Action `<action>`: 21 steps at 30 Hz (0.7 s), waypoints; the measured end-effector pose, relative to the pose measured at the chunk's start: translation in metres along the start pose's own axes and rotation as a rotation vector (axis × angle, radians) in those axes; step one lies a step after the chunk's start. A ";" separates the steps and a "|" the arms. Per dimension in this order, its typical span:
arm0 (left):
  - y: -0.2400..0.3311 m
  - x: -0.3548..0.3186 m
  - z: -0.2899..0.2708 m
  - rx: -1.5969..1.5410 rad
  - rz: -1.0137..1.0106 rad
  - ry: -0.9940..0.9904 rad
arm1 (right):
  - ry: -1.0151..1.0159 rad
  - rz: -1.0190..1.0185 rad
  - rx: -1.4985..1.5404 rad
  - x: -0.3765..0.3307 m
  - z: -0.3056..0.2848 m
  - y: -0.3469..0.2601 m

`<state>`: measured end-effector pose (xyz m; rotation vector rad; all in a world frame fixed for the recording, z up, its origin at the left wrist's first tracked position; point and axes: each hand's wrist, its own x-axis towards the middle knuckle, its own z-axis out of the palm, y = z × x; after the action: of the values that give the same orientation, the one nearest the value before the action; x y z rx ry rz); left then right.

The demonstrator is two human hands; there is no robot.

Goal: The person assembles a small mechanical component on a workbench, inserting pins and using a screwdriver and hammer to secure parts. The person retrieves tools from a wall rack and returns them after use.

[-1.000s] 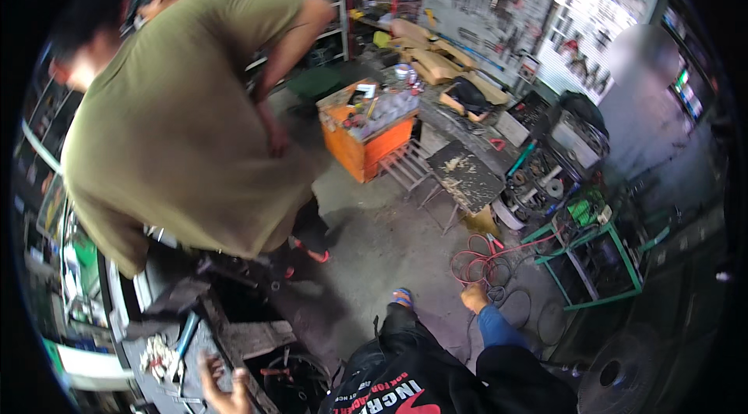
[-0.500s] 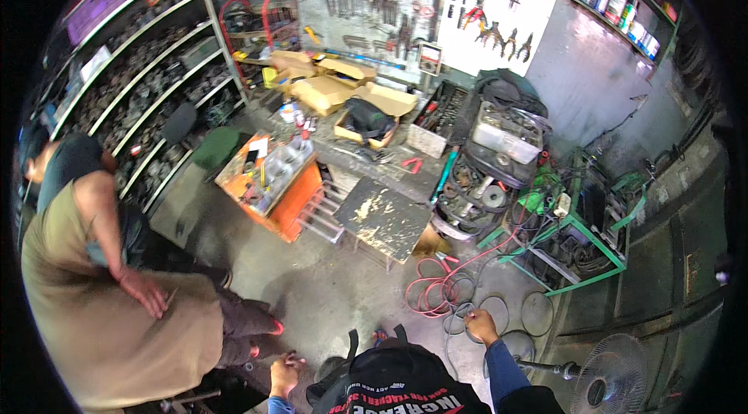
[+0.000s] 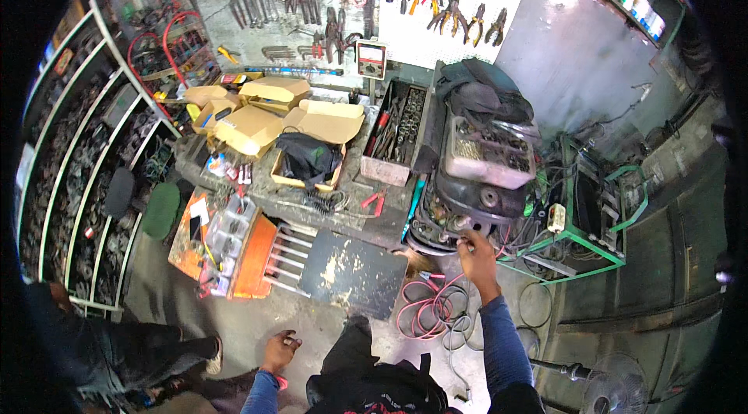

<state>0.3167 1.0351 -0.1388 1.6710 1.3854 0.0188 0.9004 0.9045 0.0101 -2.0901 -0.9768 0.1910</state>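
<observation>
My right hand (image 3: 478, 264) reaches forward with its fingers curled together at the near edge of a round black tray (image 3: 436, 236) of metal parts. Whether it touches the tray, and what the fingers hold, if anything, I cannot make out. Low over the floor hangs my left hand (image 3: 279, 352), loosely bent with fingers apart, and I see nothing held in it. Ahead of it stands a low black-topped stool (image 3: 352, 272) with worn, flaking paint. On the bench behind lie red-handled pliers (image 3: 374, 202) and a metal box of sockets and tools (image 3: 385, 171).
An orange cabinet (image 3: 259, 262) carries a parts organizer. Red hose (image 3: 421, 313) coils on the floor near a green metal frame (image 3: 573, 254). A fan (image 3: 614, 387) stands at the lower right. Another person's legs (image 3: 148, 352) are at the left, beside loaded shelves (image 3: 74, 172).
I have moved closer to the bench, and the view has shifted right. My right hand has gone forward to the black tray. The other person has slid toward the lower left.
</observation>
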 end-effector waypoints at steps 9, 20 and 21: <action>0.176 0.207 -0.030 -0.071 0.078 0.021 | -0.487 0.247 0.056 -0.001 0.140 0.033; 0.089 0.140 0.071 -0.100 -0.290 -0.117 | -0.353 0.527 0.772 0.210 0.282 0.007; 0.077 0.120 0.071 -0.189 -0.488 -0.146 | -0.366 0.572 0.744 0.245 0.299 0.011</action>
<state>0.4572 1.0893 -0.1912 1.1260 1.5906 -0.2394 0.9458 1.2525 -0.1519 -1.5889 -0.3659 1.0829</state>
